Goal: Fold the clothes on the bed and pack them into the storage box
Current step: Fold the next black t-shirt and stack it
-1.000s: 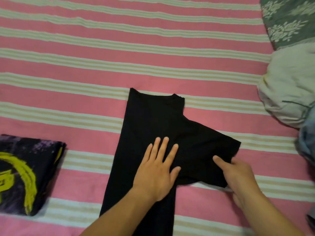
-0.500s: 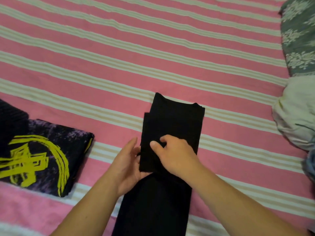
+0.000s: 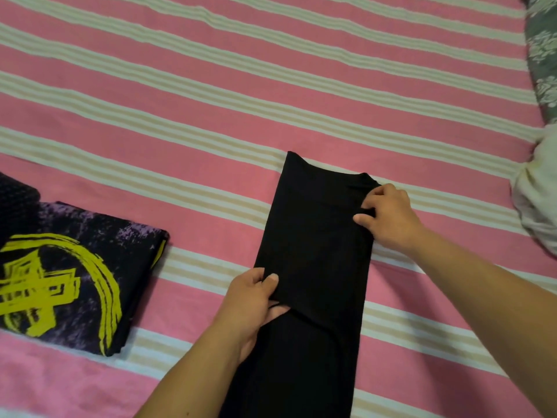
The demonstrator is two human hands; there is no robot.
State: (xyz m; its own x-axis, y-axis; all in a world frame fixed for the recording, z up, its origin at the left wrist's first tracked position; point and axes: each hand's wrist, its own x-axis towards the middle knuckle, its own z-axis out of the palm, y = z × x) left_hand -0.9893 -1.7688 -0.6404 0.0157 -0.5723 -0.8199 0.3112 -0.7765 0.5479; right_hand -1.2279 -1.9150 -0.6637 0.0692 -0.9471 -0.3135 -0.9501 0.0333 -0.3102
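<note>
The left hand (image 3: 251,300) pinches the left edge of the black shirt (image 3: 313,260) between thumb and fingers, while the right hand (image 3: 388,217) pinches its right edge near the collar. The shirt lies folded into a long narrow strip on the pink striped bedsheet (image 3: 180,116). A folded black shirt with a yellow print (image 3: 69,279) lies well apart at the left, and a pale bundle of cloth (image 3: 539,194) and a grey floral cloth (image 3: 542,49) sit at the right edge.

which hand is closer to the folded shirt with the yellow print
Left. The left hand pinches the black garment's left edge, just right of the printed shirt; the right hand grips its far edge.
</note>
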